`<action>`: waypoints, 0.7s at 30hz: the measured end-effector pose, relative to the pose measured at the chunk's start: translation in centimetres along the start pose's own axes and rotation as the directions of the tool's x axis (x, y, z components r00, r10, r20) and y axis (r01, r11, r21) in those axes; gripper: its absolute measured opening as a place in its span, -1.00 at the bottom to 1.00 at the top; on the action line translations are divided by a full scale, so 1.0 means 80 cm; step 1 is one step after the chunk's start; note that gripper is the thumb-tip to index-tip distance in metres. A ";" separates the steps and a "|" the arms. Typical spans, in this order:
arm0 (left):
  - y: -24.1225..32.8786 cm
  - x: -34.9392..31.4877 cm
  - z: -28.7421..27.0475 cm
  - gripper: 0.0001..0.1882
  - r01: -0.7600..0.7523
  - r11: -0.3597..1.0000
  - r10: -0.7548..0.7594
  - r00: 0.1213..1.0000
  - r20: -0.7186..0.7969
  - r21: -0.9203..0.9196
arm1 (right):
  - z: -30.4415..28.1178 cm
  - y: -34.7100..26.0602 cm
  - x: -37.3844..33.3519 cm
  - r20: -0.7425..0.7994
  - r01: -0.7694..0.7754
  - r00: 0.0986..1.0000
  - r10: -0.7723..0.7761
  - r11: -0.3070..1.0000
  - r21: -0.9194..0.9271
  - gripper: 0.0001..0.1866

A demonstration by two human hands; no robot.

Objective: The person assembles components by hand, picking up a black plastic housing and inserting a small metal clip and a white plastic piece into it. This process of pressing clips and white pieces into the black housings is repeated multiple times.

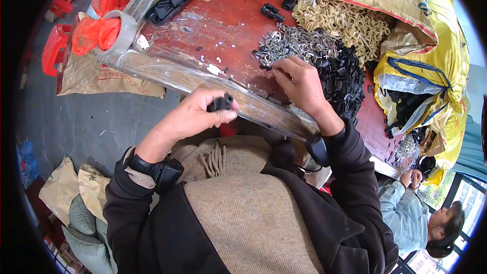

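Observation:
My left hand [190, 115] is closed around a small black plastic piece [221, 103] with a round hole at its end, held just in front of the table's near edge. My right hand [300, 82] hovers at the near side of a heap of small silver metal pieces [310, 42], thumb and fingertips pinched together. Whatever lies between those fingertips is too small or hidden to tell. Beside that heap are a pile of small black plastic parts [347, 77] and a pile of cream-coloured clip-like pieces [341, 19].
The red tabletop [218, 35] has a film-wrapped wooden edge. On it lie black cylindrical parts [272, 12], a black tray [171, 3] and a tape roll [119, 33]. Yellow sacks [441, 56] stand at right. Another person [411, 213] works farther along the table.

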State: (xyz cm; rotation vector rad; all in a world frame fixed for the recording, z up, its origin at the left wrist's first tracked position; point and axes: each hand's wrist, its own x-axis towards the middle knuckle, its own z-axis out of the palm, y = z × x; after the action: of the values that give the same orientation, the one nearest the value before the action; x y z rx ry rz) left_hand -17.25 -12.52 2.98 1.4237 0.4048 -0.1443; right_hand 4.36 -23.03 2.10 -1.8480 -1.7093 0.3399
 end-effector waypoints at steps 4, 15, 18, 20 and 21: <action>0.002 0.003 -0.001 -0.82 -0.015 0.976 -0.031 0.978 -0.205 -0.218 | 0.019 0.012 0.013 0.018 -0.005 1.000 0.008 0.987 -0.158 -0.90; -0.008 0.013 0.009 -0.84 -0.111 0.928 0.017 0.966 -0.258 -0.357 | 0.008 0.018 0.007 0.160 -0.040 0.986 0.053 0.996 -0.081 -0.91; -0.008 0.014 0.010 -0.84 -0.112 0.922 0.010 0.964 -0.267 -0.370 | 0.007 0.017 0.005 0.186 -0.049 0.980 0.064 0.995 -0.086 -0.91; -0.009 0.016 0.010 -0.84 -0.109 0.919 0.003 0.963 -0.269 -0.380 | 0.008 0.016 0.001 0.188 -0.053 0.979 0.076 0.991 -0.122 -0.91; -0.008 0.017 0.010 -0.83 -0.114 0.917 0.005 0.962 -0.274 -0.383 | 0.007 0.016 0.000 0.189 -0.055 0.979 0.078 0.991 -0.122 -0.91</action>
State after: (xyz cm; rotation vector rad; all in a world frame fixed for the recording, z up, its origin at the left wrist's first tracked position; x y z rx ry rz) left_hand -16.10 -13.19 1.95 1.0523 0.5774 0.1771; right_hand 5.07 -22.87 0.91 -2.0163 -1.8332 0.4706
